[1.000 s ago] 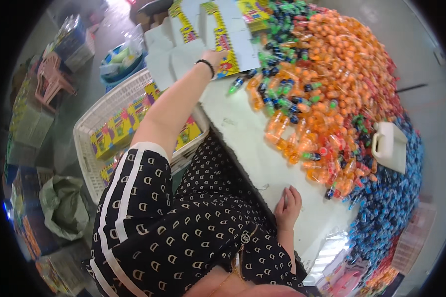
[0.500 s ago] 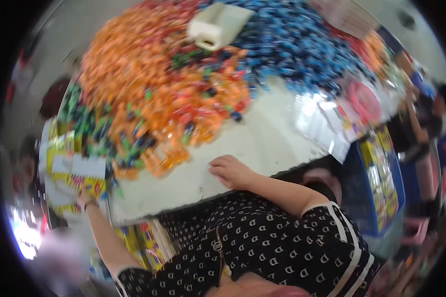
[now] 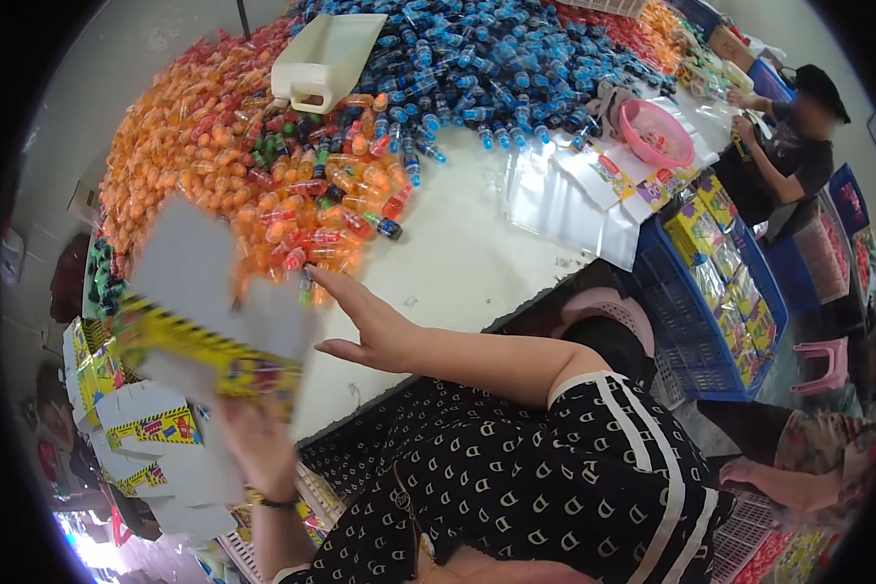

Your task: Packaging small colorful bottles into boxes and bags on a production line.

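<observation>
In my left hand (image 3: 253,443) is a white and yellow cardboard display box (image 3: 219,336) with black-striped edges, raised over the table's left side and blurred by motion. The fingers close on its lower edge. My right hand (image 3: 370,326) is beside the box, thumb and fingers spread, holding nothing. Just beyond that hand lie small orange bottles (image 3: 331,258), mixed with red, green and dark ones. More cardboard boxes (image 3: 156,428) like the held one are stacked at the table's left edge, next to my left forearm.
A big heap of blue bottles (image 3: 477,63) covers the far table, with a cream scoop (image 3: 336,58) on the heaps. Clear plastic bags (image 3: 565,209) and a pink basin (image 3: 657,133) lie to the right. A blue crate (image 3: 725,292) of packs stands beside the table; a co-worker (image 3: 788,146) is beyond.
My left hand has lifted a box from the stack at the left and brought it over the table. My right hand has moved left toward it, its fingers spreading.
</observation>
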Motion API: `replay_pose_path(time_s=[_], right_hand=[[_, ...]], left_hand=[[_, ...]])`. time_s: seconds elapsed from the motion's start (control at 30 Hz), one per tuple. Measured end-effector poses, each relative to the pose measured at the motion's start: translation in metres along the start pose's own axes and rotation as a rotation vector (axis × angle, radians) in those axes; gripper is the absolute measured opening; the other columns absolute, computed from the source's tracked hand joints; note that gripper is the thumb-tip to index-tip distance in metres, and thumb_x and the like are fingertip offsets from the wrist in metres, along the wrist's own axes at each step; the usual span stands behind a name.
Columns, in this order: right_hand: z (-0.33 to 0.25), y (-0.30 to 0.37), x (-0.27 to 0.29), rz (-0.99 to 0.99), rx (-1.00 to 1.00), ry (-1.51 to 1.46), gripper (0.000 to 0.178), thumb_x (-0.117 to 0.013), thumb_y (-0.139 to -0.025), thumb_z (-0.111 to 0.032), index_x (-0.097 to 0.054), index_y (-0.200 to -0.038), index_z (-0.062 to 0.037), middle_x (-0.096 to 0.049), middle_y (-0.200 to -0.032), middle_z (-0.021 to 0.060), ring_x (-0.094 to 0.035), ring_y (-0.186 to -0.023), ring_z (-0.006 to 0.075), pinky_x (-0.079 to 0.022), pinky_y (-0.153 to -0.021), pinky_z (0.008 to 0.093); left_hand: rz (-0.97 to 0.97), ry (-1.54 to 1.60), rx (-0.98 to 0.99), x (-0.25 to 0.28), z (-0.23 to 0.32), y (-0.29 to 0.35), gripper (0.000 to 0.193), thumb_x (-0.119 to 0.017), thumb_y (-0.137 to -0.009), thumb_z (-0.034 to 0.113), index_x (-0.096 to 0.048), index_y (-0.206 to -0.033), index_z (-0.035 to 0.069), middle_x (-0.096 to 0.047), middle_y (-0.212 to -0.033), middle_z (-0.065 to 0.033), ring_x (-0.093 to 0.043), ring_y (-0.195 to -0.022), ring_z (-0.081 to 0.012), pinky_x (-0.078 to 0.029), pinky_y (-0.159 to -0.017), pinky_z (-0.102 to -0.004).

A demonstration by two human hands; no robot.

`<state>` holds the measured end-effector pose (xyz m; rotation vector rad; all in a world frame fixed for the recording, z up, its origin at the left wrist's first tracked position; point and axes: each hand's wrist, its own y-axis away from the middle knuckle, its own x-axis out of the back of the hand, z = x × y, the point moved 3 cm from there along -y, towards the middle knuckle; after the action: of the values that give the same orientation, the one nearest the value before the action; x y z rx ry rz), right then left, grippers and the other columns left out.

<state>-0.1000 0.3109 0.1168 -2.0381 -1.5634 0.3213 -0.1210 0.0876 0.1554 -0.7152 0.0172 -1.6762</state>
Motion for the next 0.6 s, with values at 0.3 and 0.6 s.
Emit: replay_pose_path(time_s=[0.3,0.6], right_hand=[[0.019,0.021,0.051,-0.153,-0.03,0.304,0.021,-0.065,-0.084,-0.013,-0.057,-0.103,-0.008,-0.061,-0.09,0.0051,-0.06,-0.089,0.0258,-0.04,-0.094,0.0389],[-0.019,0.031,0.014,-0.569,0.15,0.362,0.013,-0.053,-0.087,-0.018,-0.062,-0.091,-0.0102,-0.064,-0.081,0.006,-0.062,-0.083,0.0272,-0.041,-0.088,0.041]], left_hand=[[0.178,0.713,0.14,-0.019,0.025,-0.023,0.047,-0.051,-0.098,0.014,-0.032,-0.141,0.009,-0.056,-0.12,-0.0126,-0.059,-0.104,-0.0192,-0.05,-0.083,-0.0322],[-0.367,0.667,0.638,-0.023,-0.038,0.004,0.068,-0.055,-0.094,0.042,-0.019,-0.144,0.012,-0.059,-0.111,-0.0116,-0.057,-0.077,-0.0114,-0.052,-0.065,-0.0243]])
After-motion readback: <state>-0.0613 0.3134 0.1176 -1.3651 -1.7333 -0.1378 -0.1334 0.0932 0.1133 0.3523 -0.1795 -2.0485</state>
